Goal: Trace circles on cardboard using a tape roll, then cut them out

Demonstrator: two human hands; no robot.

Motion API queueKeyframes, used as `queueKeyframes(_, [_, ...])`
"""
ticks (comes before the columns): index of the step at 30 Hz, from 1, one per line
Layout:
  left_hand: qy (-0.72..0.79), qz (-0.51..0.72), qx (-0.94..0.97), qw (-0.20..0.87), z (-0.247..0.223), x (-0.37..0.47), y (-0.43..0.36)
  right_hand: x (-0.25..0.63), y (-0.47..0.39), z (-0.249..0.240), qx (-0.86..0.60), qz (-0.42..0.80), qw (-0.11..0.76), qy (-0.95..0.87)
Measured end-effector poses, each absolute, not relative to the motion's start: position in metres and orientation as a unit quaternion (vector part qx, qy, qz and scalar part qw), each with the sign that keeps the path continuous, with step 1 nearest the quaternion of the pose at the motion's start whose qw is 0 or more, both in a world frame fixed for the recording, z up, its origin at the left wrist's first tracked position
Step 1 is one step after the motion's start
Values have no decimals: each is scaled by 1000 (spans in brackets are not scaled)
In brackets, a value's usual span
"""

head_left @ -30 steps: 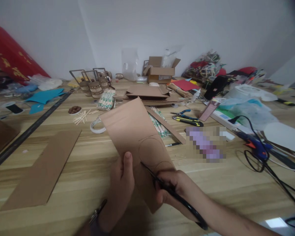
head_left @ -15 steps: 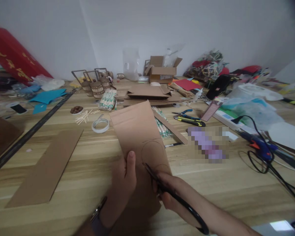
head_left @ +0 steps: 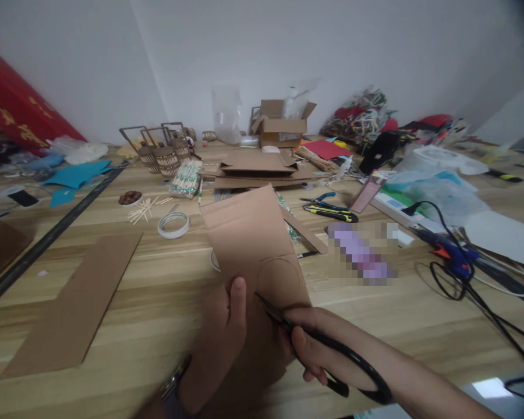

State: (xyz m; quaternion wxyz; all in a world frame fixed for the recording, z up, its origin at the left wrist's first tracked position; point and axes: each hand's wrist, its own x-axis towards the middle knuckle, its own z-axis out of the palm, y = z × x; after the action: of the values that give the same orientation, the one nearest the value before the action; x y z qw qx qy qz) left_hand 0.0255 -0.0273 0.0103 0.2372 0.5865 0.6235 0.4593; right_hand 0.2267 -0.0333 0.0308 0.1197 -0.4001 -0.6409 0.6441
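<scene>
Right hand (head_left: 312, 337) closed around the handles of scissors (head_left: 367, 368), blades against the cardboard (head_left: 248, 227) beside a drawn circle (head_left: 279, 276). Left hand (head_left: 227, 320) grips the cardboard's left edge, thumb uppermost, above the table (head_left: 157, 326). Beyond: tape (head_left: 173, 234), left; cutter (head_left: 332, 213), right; farthest, an open box (head_left: 283, 125).

The single camera looks from the person's head, forward and down over the light-brown wooden counter (head_left: 157, 314). The bare left hand (head_left: 227, 323) and bare right hand (head_left: 321, 349) appear near, below; the plain pale-grey wall (head_left: 288, 46) stands farthest.
</scene>
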Motion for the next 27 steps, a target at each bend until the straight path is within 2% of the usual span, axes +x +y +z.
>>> queueKeyframes(6, [641,468,562,234,10,26,-27,213,-38,16,-433,578,184,-666])
queueKeyframes(13, [624,479,563,253,6,24,-29,209,-35,37,-431,514,178,-720])
queueKeyframes(18, [646,482,539,246,3,24,-32,205,-34,46,-431,500,199,-724])
queueKeyframes(27, [655,494,499,280,0,23,-30,199,-45,29,-429,507,253,-704])
